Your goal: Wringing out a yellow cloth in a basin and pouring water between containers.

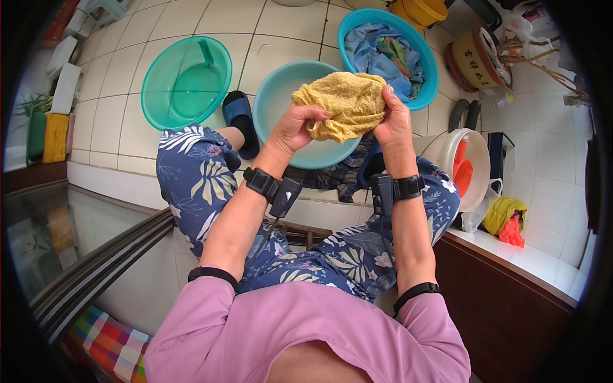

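Note:
A crumpled yellow terry cloth point(347, 103) is stretched between my two hands, above a pale blue plastic basin point(274, 91) of cloudy water. My left hand point(298, 125) grips its lower left part, thumb on top. At its right edge, my right hand point(395, 115) holds the cloth between thumb and fingers. Beyond my right hand stands a brighter blue basin point(428, 91) heaped with blue and patterned fabric point(380, 50). A green translucent basin point(187, 91), with no cloth in it, stands to the left. Dark plaid fabric point(330, 170) lies on the floor under the near side of the pale basin.
A white bucket point(471, 186) with a red-orange plastic dipper point(461, 172) stands right of my knee. Behind it are a potted plant point(479, 60) and a yellow bucket point(421, 12). A glass sliding door point(96, 230) is at the left, with a tiled step point(115, 184) in front.

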Tool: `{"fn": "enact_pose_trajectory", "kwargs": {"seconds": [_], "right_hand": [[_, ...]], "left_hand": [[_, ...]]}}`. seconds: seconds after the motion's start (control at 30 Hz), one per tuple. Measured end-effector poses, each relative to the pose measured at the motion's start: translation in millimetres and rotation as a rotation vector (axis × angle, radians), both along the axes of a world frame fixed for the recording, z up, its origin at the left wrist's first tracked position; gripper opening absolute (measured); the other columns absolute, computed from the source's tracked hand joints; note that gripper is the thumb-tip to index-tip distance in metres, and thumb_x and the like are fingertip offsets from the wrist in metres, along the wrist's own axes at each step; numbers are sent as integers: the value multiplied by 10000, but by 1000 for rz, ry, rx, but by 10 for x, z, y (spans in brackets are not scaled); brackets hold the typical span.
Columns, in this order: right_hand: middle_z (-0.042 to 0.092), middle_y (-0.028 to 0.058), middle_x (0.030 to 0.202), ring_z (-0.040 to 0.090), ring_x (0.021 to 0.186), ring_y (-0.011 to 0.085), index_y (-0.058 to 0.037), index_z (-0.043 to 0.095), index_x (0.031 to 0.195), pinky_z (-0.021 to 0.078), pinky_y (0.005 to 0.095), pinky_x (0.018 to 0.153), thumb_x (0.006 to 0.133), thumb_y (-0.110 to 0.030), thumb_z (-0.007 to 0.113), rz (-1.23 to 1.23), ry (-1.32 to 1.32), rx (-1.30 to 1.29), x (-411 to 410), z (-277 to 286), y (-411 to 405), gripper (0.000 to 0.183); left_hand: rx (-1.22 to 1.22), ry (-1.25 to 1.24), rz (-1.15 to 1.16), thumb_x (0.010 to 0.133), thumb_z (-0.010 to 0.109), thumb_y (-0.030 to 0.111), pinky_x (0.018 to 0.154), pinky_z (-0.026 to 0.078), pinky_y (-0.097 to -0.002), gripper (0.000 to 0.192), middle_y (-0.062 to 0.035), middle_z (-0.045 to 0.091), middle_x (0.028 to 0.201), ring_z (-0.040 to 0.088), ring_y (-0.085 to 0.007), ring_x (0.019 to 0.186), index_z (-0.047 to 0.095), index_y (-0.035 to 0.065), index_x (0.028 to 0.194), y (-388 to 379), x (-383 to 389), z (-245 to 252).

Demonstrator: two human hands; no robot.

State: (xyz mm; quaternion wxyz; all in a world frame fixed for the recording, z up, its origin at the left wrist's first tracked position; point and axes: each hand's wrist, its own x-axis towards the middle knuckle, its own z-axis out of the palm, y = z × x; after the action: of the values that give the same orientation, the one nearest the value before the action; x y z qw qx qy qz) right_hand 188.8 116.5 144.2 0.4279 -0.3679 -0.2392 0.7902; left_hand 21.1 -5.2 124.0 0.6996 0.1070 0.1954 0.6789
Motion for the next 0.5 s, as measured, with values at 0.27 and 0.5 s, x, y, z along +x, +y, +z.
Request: {"fn": "enact_pose_trajectory", "kwargs": {"seconds": [0.27, 0.5], "right_hand": [[621, 90, 1072, 580, 1030, 237, -1, 580, 1077, 449, 399, 949, 942, -217, 563, -91, 102, -12, 4, 259, 51, 255], [629, 157, 1105, 596, 1039, 302, 2, 579, 1093, 457, 460, 954, 983, -269, 470, 226, 645, -18, 35, 559, 147, 313]], "left_hand": [[-166, -92, 18, 768, 617, -27, 966, 469, -455, 296, -143, 612, 1041, 591, -246, 1028, 552, -25, 1057, 42, 7, -498], [-586, -379, 32, 798, 644, 104, 974, 330, -708, 434, -177, 488, 1257, 497, -401, 1151, 476, 86, 1198, -6, 34, -613]]}}
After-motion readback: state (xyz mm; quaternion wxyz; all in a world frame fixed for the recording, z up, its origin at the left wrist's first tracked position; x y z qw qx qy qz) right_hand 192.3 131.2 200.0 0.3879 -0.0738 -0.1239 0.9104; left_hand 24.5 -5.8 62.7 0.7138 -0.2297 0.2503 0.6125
